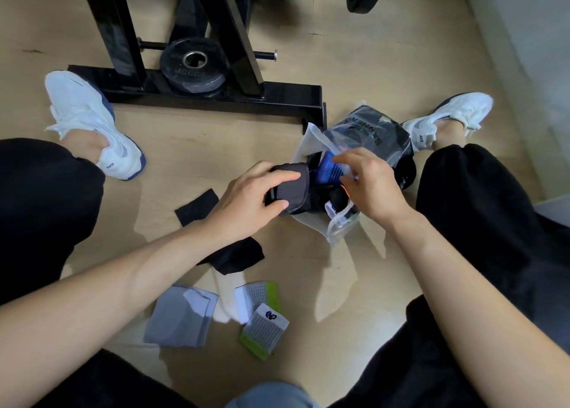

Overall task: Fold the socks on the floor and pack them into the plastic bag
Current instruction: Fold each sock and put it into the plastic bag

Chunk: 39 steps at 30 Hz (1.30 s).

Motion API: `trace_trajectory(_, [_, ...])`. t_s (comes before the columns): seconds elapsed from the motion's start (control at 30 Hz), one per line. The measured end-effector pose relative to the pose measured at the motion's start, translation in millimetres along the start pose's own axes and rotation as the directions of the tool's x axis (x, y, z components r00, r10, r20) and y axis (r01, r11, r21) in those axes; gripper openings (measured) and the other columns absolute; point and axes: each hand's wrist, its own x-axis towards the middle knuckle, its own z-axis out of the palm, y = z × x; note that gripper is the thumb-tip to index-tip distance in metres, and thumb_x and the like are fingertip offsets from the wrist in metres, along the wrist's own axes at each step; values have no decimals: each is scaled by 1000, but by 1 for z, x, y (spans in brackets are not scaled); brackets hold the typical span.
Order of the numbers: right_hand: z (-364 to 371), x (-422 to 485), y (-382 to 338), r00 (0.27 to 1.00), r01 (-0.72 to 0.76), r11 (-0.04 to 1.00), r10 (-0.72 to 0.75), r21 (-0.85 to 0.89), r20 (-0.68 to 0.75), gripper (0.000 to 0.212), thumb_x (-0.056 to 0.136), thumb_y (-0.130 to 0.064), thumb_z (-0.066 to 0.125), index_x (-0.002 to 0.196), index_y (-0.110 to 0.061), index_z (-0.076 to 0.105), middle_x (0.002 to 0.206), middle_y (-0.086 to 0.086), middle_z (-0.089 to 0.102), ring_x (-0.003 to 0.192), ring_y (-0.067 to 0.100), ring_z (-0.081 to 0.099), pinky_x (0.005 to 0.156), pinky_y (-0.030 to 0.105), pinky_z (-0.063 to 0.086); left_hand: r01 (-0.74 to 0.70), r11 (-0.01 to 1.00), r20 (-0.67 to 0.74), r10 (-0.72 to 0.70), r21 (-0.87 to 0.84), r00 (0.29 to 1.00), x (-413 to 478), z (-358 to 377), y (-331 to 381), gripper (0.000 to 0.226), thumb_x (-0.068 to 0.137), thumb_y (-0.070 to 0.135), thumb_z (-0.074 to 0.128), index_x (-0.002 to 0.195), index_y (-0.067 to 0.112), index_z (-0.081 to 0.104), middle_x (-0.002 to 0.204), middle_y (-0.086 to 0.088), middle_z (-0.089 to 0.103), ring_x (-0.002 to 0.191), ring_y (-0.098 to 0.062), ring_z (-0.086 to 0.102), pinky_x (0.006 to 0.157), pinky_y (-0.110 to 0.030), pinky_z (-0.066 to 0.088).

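Observation:
My left hand grips a folded dark grey sock at the mouth of the clear plastic bag. My right hand pinches the bag's upper edge and holds it apart. Inside the bag lie a blue sock and dark socks with an orange mark. On the floor nearer me lie a black sock, a flat black piece, a grey sock and two white-and-green socks.
A black metal gym frame with a weight plate stands on the wooden floor behind the bag. My legs in black trousers and white sneakers flank the work area. A grey wall runs along the right.

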Motion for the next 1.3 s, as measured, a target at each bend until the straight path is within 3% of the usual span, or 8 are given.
trace_trajectory(0.27, [-18,-4,8,996,-91,973,94,211,-1,42,88,7,62,120,-18,70,120,-8,61,76,11,59,72,9,48,-54,998,-3,53,-45,999,34,47,5,52,87,4,72,136,15,62,137,-10,52,109,-10,49,93,7,19])
trace_trajectory(0.37, [-23,-5,13,995,-99,964,101,247,4,42,89,6,63,122,-18,69,122,-7,63,79,11,59,73,7,47,-100,992,-27,98,-76,995,54,66,5,53,83,-3,73,134,8,63,137,-17,51,117,-22,52,104,0,22])
trace_trajectory(0.5, [-27,-5,12,994,-99,958,105,268,-9,41,90,4,63,124,-18,69,122,-6,63,81,7,58,71,8,48,-144,989,-30,143,-31,989,78,98,-10,60,80,-1,74,137,12,60,141,-17,48,127,-36,52,109,-47,44])
trace_trajectory(0.57, [-28,-4,12,994,-97,956,106,276,-17,41,89,4,62,124,-18,69,122,-5,63,79,6,58,69,8,47,-132,991,-19,131,-23,991,83,113,-20,61,81,-1,75,139,12,59,148,-18,45,136,-39,47,108,-55,44])
trace_trajectory(0.93, [-31,-4,17,994,-108,955,110,275,8,43,88,3,65,124,-20,68,121,-9,63,81,0,59,73,9,47,-68,995,147,79,-79,986,104,139,-23,51,103,23,52,152,29,42,159,-10,39,147,-30,35,115,-49,36])
trace_trajectory(1.0, [-31,-3,17,994,-110,955,112,275,10,45,88,4,65,126,-20,67,120,-8,64,79,-1,59,73,9,48,-41,992,193,64,-123,979,109,138,-19,53,102,22,51,152,35,39,151,-5,51,137,-26,50,109,-45,45])
trace_trajectory(1.2, [-32,-2,21,996,-92,961,87,259,28,48,87,6,65,127,-20,66,120,-2,65,79,12,66,73,19,54,103,953,348,3,-286,938,113,153,-14,32,101,33,58,133,32,62,114,3,73,106,-15,68,90,-26,49])
trace_trajectory(1.3, [-31,-4,22,995,-98,962,87,254,55,48,87,6,65,126,-21,66,117,-4,65,79,18,67,74,23,55,184,961,486,-62,-207,872,117,157,-21,46,95,60,51,131,35,65,136,6,63,127,-15,56,107,-34,43])
